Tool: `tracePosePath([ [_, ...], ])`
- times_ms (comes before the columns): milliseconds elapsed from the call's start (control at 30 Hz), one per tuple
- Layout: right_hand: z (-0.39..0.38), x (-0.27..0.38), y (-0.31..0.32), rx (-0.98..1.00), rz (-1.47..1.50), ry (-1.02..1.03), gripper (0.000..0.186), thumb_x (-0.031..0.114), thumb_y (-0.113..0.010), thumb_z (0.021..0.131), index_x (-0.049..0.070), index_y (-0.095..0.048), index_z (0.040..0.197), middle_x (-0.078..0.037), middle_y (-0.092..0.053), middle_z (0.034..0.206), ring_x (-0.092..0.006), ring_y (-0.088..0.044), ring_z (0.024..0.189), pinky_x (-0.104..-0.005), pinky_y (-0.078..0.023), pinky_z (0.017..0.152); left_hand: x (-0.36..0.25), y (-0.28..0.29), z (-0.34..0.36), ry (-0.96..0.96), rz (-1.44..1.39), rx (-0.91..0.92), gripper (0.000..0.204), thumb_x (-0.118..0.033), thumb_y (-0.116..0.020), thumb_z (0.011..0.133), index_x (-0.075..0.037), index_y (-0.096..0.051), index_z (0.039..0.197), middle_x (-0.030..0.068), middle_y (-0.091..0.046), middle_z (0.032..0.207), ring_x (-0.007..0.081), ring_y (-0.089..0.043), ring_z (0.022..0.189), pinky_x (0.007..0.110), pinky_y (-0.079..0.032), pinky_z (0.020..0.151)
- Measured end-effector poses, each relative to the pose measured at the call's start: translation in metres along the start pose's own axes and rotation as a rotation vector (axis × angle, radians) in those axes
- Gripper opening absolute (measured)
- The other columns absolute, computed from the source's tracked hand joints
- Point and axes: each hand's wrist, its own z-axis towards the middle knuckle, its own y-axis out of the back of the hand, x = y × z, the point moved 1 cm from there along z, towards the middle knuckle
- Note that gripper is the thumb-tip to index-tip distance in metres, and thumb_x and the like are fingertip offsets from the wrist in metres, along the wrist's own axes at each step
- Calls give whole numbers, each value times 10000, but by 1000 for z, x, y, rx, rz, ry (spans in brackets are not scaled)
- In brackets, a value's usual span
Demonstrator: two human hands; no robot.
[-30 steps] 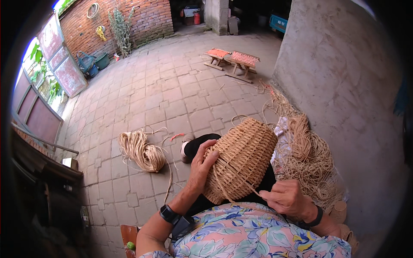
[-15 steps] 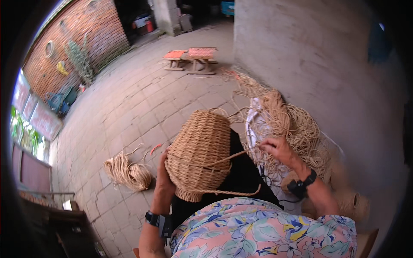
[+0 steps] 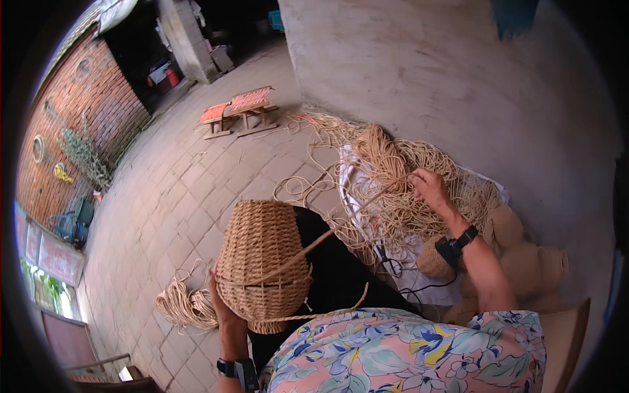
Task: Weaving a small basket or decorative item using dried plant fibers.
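Observation:
On my lap rests a woven rope basket [image 3: 262, 245], wide in the body and narrower toward its near end. My left hand [image 3: 226, 304] grips its left side, the fingers partly hidden behind the weave. Out to the right, my right hand [image 3: 429, 188] pinches a rope strand [image 3: 341, 226], which runs straight and taut from the basket's side. A second rope end [image 3: 344, 310] sticks out to the right from near the basket's narrow end and curls up at its tip.
Tangled rope [image 3: 419, 164] lies heaped on a white sheet [image 3: 350, 173] beside the wall [image 3: 419, 65]. Several woven baskets [image 3: 517, 268] sit at the right. A rope coil [image 3: 185, 303] lies on the floor at the left. Two low stools [image 3: 252, 101] stand farther off.
My right hand has moved outward and away from the basket, and a longer stretch of strand shows between them. My left hand keeps its hold. The whole view has turned right.

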Motion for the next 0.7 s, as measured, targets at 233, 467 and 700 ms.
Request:
tracePosePath([
  [233,-1,-183,101,-371,535,-564,192,242,-605,877,72,-565,797,5,-469,606,-97,-378,455,-281,-281,408,-9,13,-9,-118,111,-64,626,-479,-352,992,-54,-299,1448,149,-451,1404,295,-487,1251,449,-405,1056],
  [467,5,-253,34,-587,489,-559,117,189,-591,866,88,-576,808,-39,-554,611,-153,-505,482,-304,-374,398,-16,-25,-37,-66,138,-198,594,-479,-337,990,-42,-417,1384,146,-516,1343,289,-546,1173,436,-460,991],
  [700,70,13,-184,479,881,98,282,136,-526,946,21,-598,1193,-74,-682,972,-132,-632,837,-260,-516,762,-5,-33,-30,-72,146,-257,604,-498,-343,979,-43,-441,1365,152,-533,1319,299,-560,1146,447,-474,975],
])
